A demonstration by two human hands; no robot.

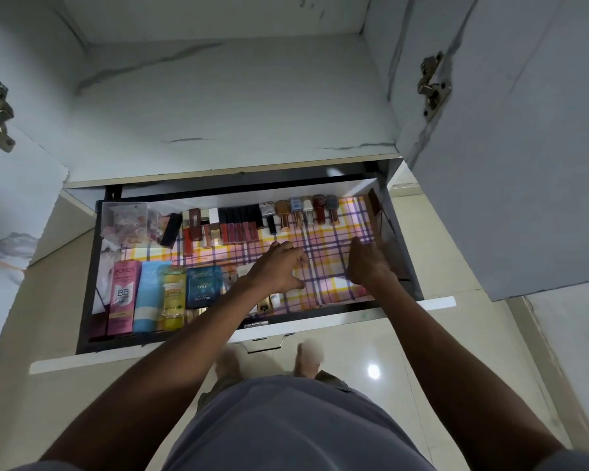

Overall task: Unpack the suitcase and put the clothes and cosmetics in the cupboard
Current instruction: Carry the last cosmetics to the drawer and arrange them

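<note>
A cupboard drawer [320, 309] is pulled out, lined with a pink, yellow and purple checked sheet [323, 248]. Along its back runs a row of lipsticks [233, 224] and nail polish bottles [306, 212], with a clear bag [126, 219] at the back left. At the front left lie a pink Pond's tube [120, 297], a blue tube [148, 297], a yellow tube [173, 297] and a dark blue sachet [203, 287]. My left hand [276, 266] hovers over the liner mid-drawer, fingers spread, holding nothing. My right hand [366, 263] rests on the liner near the right side.
Above the drawer is a white marbled cupboard shelf [235, 107]. Both cupboard doors stand open, the right door [524, 147] beside my right arm, with metal hinges [434, 85] showing. Glossy tiled floor [371, 368] lies below, and my feet stand under the drawer front.
</note>
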